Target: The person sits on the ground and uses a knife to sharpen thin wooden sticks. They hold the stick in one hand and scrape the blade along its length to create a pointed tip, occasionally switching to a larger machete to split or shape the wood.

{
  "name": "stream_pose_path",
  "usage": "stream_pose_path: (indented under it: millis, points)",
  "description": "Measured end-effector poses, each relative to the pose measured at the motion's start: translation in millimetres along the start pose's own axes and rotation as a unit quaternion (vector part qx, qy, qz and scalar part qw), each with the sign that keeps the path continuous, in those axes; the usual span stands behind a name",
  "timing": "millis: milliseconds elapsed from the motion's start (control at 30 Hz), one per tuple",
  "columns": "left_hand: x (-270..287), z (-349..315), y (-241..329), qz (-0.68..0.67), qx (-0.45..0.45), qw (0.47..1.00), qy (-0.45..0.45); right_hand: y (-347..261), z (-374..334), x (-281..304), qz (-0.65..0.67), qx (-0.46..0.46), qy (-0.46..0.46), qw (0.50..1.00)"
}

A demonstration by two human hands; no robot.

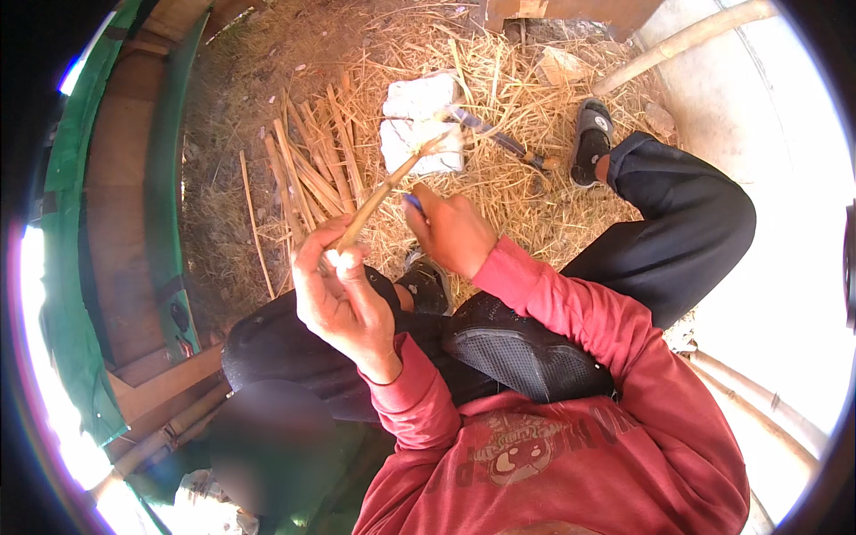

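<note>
My left hand (346, 308) grips the lower end of a yellowish-brown bamboo stick (381, 196) between thumb and fingers. The stick slants up and to the right, and its far end is frayed into loose fibres. Just right of it, my right hand (456, 234) is closed on a small blue object (413, 202). Only a bit of that object shows, so its kind cannot be told. Beyond the frayed end lie two whitish blocks (419, 96) on the straw. A long-bladed knife (499, 138) rests by them, its handle pointing right.
Split bamboo sticks (312, 165) lie in a loose pile left of the blocks. Straw (526, 209) covers the ground. A green-edged wooden panel (169, 178) stands at the left, and a bamboo pole (687, 45) leans at the upper right. My black-trousered legs frame the work area.
</note>
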State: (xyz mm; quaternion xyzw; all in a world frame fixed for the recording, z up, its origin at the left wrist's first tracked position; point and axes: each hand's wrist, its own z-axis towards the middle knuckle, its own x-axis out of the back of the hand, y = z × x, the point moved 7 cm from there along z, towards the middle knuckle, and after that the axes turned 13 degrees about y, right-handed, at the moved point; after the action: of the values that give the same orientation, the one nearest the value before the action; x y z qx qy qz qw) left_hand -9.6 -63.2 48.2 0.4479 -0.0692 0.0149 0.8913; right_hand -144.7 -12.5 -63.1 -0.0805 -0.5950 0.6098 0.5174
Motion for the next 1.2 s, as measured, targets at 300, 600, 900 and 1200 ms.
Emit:
stream_pose_path:
  millis: [300, 600, 900, 1200]
  points:
    - [1.0, -3.1, 11.2, 0.128, -0.046, 0.987, 0.084, 11.0, 1.3, -16.9, -0.012, -0.005, -0.006, 1.0]
    - [4.5, -1.7, 10.3, 0.162, -0.044, 0.972, 0.162, 11.5, 2.1, -29.1, -0.082, 0.009, -0.022, 0.996]
    - [-0.2, 0.5, 19.6, 0.183, -0.076, 0.97, 0.141, 42.9, 13.7, -26.5, -0.14, 0.03, -0.035, 0.989]
    - [-6.8, -2.5, 23.4, 0.175, -0.054, 0.973, 0.139, 101.5, 17.7, -43.0, -0.171, -0.003, -0.032, 0.985]
